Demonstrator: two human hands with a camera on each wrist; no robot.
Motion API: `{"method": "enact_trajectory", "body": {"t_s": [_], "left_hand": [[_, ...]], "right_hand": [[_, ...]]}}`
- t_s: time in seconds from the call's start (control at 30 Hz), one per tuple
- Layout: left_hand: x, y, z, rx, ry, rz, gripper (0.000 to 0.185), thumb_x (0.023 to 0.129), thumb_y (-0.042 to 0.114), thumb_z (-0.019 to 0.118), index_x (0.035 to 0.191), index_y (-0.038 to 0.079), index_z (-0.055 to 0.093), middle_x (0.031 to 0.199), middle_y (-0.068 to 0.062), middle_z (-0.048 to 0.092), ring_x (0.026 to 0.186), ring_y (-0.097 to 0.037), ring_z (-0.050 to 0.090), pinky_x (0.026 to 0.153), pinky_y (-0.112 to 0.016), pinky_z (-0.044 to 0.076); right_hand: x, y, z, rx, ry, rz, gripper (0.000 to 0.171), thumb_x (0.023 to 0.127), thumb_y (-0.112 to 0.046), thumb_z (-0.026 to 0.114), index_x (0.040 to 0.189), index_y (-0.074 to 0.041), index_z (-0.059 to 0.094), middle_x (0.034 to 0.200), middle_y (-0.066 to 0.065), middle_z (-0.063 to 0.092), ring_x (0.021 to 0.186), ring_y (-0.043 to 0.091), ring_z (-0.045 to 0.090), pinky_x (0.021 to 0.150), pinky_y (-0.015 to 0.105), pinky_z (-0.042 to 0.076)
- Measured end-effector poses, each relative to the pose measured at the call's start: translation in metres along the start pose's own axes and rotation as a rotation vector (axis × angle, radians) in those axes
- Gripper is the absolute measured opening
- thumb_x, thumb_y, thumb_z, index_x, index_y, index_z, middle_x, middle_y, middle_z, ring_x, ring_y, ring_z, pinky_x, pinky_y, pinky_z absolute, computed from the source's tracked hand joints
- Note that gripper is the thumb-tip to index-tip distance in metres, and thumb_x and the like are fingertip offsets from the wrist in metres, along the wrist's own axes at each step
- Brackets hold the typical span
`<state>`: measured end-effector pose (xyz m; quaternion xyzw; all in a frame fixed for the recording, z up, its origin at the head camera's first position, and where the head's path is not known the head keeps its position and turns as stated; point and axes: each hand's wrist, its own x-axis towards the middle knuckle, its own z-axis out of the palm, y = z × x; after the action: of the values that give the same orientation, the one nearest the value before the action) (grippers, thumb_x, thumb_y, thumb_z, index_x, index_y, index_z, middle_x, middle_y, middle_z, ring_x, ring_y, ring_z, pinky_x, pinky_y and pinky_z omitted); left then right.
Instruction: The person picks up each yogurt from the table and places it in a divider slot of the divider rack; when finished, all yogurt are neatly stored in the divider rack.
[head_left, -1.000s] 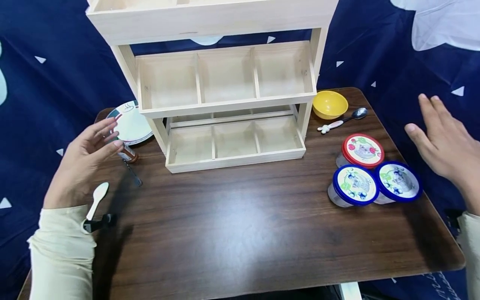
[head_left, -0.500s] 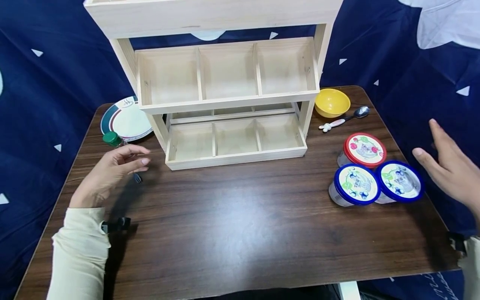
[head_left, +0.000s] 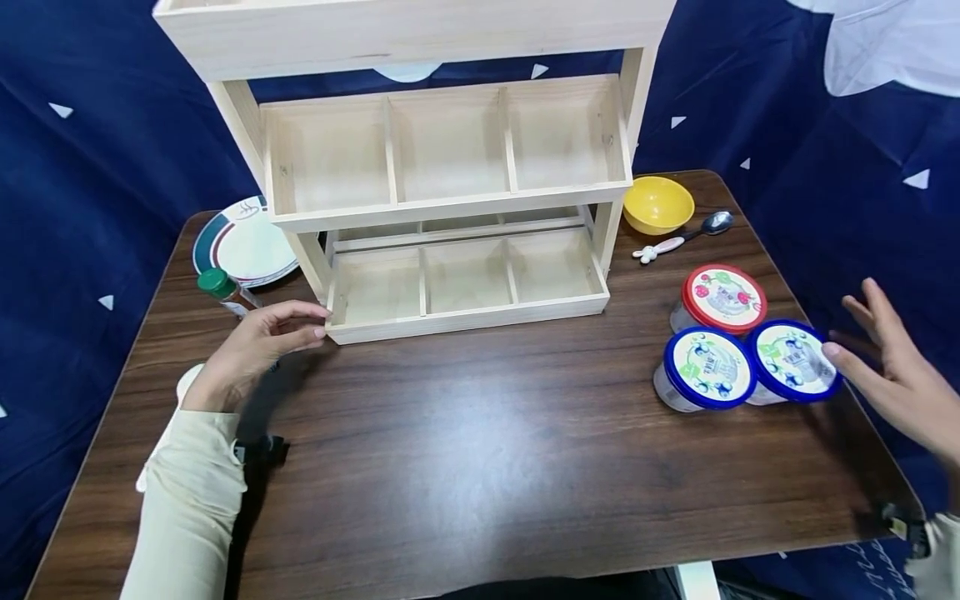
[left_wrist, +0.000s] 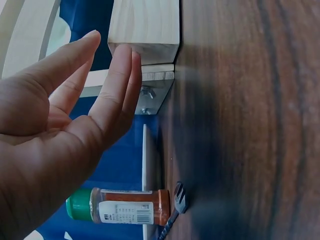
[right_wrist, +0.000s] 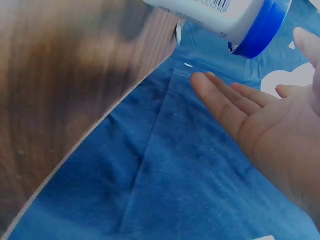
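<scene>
My left hand (head_left: 255, 350) is at the left front corner of the wooden rack's bottom tray (head_left: 468, 315). Its fingers are slightly bent, thumb and fingertips apart; whether they touch the wood I cannot tell. In the left wrist view, the hand (left_wrist: 75, 110) has nothing between its fingers. At the right, my right hand (head_left: 903, 375) hovers with fingers spread beside a blue-lidded tub (head_left: 795, 360). Another blue-lidded tub (head_left: 710, 367) and a red-lidded tub (head_left: 724, 298) stand against it. In the right wrist view, the hand (right_wrist: 265, 120) holds nothing and is apart from the tub (right_wrist: 225, 20).
Left of the rack lie plates (head_left: 251, 242), a green-capped spice jar (left_wrist: 125, 206), a fork (left_wrist: 179, 200) and a white spoon (head_left: 187, 383), partly hidden by my arm. A yellow bowl (head_left: 658, 206) and a rabbit-handled spoon (head_left: 682, 237) are back right. The rack's middle tray (head_left: 450, 200) juts forward.
My left hand has come rightward and down from beside the plates and spice jar to the bottom tray's corner. My right hand has lowered toward the blue-lidded tub.
</scene>
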<state>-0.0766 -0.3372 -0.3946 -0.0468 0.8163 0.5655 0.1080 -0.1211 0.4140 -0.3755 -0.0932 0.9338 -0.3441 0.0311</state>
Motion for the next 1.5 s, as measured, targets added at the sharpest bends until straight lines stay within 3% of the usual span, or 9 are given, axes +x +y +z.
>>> {"method": "enact_trajectory", "body": {"t_s": [0.13,0.17,0.4,0.5,0.57,0.67,0.97,1.07,1.5], "left_hand": [[-0.004,-0.005,0.0,-0.004,0.006,0.001,0.035,0.105,0.01,0.075,0.138,0.002,0.068,0.115,0.012,0.073,0.1,-0.003,0.07,0.088,-0.017,0.06],[-0.005,-0.006,0.0,-0.012,0.006,0.004,0.035,0.105,0.009,0.075,0.138,0.001,0.068,0.115,0.011,0.073,0.101,-0.003,0.07,0.088,-0.018,0.061],[-0.003,-0.008,0.004,-0.082,0.012,-0.022,0.033,0.104,0.006,0.074,0.136,-0.003,0.069,0.118,0.007,0.072,0.103,-0.006,0.073,0.091,-0.022,0.064],[0.004,-0.008,0.008,-0.076,-0.003,-0.018,0.036,0.106,0.01,0.074,0.138,-0.004,0.068,0.122,0.006,0.071,0.106,-0.007,0.073,0.094,-0.023,0.063],[0.006,-0.007,0.009,-0.067,-0.005,-0.018,0.037,0.106,0.012,0.073,0.138,-0.006,0.067,0.123,0.006,0.071,0.108,-0.006,0.073,0.095,-0.023,0.062],[0.004,-0.005,0.01,-0.062,0.016,-0.036,0.036,0.106,0.012,0.074,0.137,-0.005,0.069,0.122,0.008,0.071,0.106,-0.004,0.071,0.093,-0.021,0.062],[0.004,-0.003,0.015,-0.076,0.042,-0.069,0.033,0.105,0.013,0.076,0.134,-0.001,0.071,0.121,0.008,0.07,0.105,-0.005,0.069,0.094,-0.021,0.062],[0.003,-0.003,0.014,-0.088,0.04,-0.072,0.032,0.106,0.012,0.074,0.135,-0.001,0.071,0.121,0.006,0.071,0.107,-0.006,0.071,0.095,-0.023,0.062],[0.005,-0.003,0.014,-0.093,0.035,-0.057,0.033,0.106,0.013,0.074,0.135,-0.003,0.07,0.119,0.005,0.072,0.107,-0.006,0.073,0.095,-0.023,0.062]], "right_hand": [[0.001,0.0,0.007,0.038,-0.038,0.004,0.088,0.115,-0.013,0.051,0.174,-0.023,-0.014,0.175,0.035,-0.005,0.15,0.074,0.002,0.126,0.077,-0.002],[0.002,0.0,0.009,0.04,-0.048,0.008,0.087,0.115,-0.013,0.051,0.174,-0.021,-0.012,0.174,0.037,-0.004,0.151,0.073,-0.002,0.116,0.088,-0.007],[-0.005,0.005,0.023,0.106,-0.074,0.031,0.083,0.116,-0.015,0.051,0.175,-0.026,-0.007,0.174,0.037,-0.002,0.156,0.064,-0.006,0.121,0.082,-0.013],[-0.013,0.013,0.025,0.08,-0.051,0.022,0.077,0.117,-0.013,0.051,0.176,-0.027,0.004,0.174,0.031,0.008,0.155,0.045,0.023,0.135,0.048,0.017],[-0.017,0.019,0.026,0.07,-0.043,0.016,0.069,0.116,-0.012,0.05,0.175,-0.028,0.017,0.169,0.019,0.021,0.137,0.021,0.043,0.114,0.02,0.045],[-0.018,0.025,0.027,0.095,-0.054,0.021,0.06,0.117,-0.012,0.05,0.171,-0.032,0.032,0.154,-0.001,0.033,0.103,-0.007,0.042,0.068,0.006,0.05],[-0.02,0.029,0.029,0.41,-0.118,0.06,0.059,0.118,-0.007,0.041,0.169,-0.036,0.033,0.153,-0.009,0.029,0.106,-0.008,0.05,0.075,0.009,0.057],[-0.021,0.029,0.029,0.426,-0.128,0.057,0.06,0.118,-0.006,0.039,0.17,-0.036,0.031,0.15,-0.012,0.029,0.107,-0.007,0.05,0.076,0.009,0.058],[-0.035,0.036,0.023,0.736,-0.066,-0.008,0.056,0.117,0.0,0.034,0.167,-0.026,0.041,0.137,-0.011,0.041,0.104,-0.006,0.062,0.078,0.01,0.058]]}}
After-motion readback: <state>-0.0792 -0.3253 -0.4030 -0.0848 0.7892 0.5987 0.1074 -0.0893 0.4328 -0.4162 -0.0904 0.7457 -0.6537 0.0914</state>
